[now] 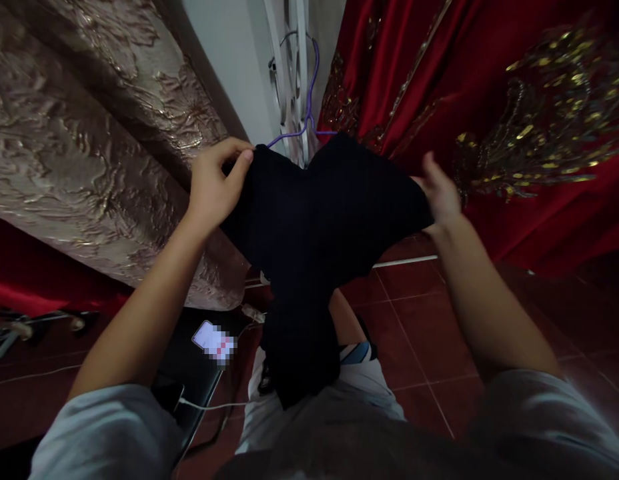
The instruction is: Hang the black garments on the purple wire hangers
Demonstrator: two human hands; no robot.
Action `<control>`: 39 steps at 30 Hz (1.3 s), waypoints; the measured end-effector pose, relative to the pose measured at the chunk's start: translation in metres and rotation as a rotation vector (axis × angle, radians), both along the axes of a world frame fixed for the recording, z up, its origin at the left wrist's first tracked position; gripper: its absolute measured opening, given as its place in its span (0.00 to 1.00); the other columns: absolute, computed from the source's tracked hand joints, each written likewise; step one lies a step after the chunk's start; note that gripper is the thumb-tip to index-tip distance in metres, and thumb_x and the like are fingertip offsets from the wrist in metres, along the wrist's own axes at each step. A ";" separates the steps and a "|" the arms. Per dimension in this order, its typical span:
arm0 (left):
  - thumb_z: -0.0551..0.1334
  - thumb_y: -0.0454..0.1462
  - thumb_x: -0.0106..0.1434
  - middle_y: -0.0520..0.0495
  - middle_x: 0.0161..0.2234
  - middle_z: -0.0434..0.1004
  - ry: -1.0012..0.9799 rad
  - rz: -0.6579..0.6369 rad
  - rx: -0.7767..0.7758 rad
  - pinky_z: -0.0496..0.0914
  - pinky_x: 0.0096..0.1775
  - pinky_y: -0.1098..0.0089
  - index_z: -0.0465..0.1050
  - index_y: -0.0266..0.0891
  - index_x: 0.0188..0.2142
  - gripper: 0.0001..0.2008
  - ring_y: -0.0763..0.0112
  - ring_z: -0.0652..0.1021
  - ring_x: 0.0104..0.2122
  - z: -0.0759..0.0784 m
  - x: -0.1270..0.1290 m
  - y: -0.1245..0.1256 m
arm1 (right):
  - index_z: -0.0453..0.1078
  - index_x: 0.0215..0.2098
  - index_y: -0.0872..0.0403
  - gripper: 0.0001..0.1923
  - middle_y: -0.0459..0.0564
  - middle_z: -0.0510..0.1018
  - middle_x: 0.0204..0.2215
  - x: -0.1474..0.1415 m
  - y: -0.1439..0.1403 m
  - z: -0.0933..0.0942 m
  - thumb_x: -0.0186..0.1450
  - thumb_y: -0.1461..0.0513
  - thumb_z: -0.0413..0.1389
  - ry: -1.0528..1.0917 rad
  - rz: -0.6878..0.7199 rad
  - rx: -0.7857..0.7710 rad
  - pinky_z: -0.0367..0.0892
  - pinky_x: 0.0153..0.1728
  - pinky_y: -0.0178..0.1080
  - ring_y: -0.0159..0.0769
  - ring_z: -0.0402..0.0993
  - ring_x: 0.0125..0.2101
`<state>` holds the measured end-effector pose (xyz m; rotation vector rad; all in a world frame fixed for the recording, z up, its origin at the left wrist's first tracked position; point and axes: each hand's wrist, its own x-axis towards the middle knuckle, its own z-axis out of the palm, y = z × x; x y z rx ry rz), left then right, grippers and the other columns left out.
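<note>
Fingers (pixel 239 160) of left hand (pixel 214 187) pinched on left shoulder of black knit garment (pixel 309 227); right hand (pixel 439 190) half open, touching right edge, grip hidden. Draped over thin purple wire hanger (pixel 309 100), centre, far. Best kept level, both shoulders seated evenly. Red gold-embroidered fabric (pixel 489 100) right; beige brocade (pixel 89 133) left.

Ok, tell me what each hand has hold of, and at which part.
The left hand pinches the black knit garment at its upper left corner, by the purple wire hanger. The right hand touches its right edge; grip unclear.
</note>
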<state>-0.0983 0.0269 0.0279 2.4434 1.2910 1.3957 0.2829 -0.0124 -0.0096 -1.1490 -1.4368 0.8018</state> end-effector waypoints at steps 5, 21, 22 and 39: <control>0.58 0.51 0.72 0.44 0.59 0.77 0.062 -0.163 -0.006 0.66 0.65 0.53 0.75 0.44 0.56 0.20 0.56 0.74 0.61 0.015 0.033 -0.027 | 0.79 0.43 0.54 0.16 0.52 0.84 0.38 -0.005 -0.029 0.024 0.59 0.56 0.66 0.147 0.266 -0.164 0.71 0.38 0.40 0.34 0.80 0.31; 0.64 0.53 0.66 0.37 0.49 0.80 -0.724 -0.498 -0.775 0.76 0.51 0.58 0.75 0.36 0.50 0.24 0.55 0.81 0.49 0.016 0.040 -0.106 | 0.69 0.52 0.53 0.19 0.49 0.79 0.42 -0.085 -0.114 0.009 0.68 0.52 0.61 -0.566 0.780 0.328 0.70 0.35 0.35 0.33 0.76 0.35; 0.68 0.49 0.63 0.37 0.46 0.80 -0.735 -0.517 -0.871 0.78 0.47 0.60 0.74 0.35 0.51 0.24 0.56 0.82 0.45 0.013 0.039 -0.115 | 0.69 0.53 0.52 0.20 0.50 0.79 0.43 -0.094 -0.114 0.003 0.69 0.51 0.61 -0.617 0.820 0.329 0.70 0.33 0.35 0.33 0.76 0.34; 0.76 0.39 0.56 0.43 0.38 0.82 -0.254 -0.160 -0.281 0.76 0.42 0.63 0.80 0.34 0.40 0.15 0.67 0.79 0.35 0.016 -0.033 -0.061 | 0.73 0.27 0.55 0.27 0.46 0.71 0.21 -0.068 0.003 -0.017 0.64 0.40 0.60 0.045 0.601 -0.145 0.61 0.22 0.33 0.28 0.66 0.21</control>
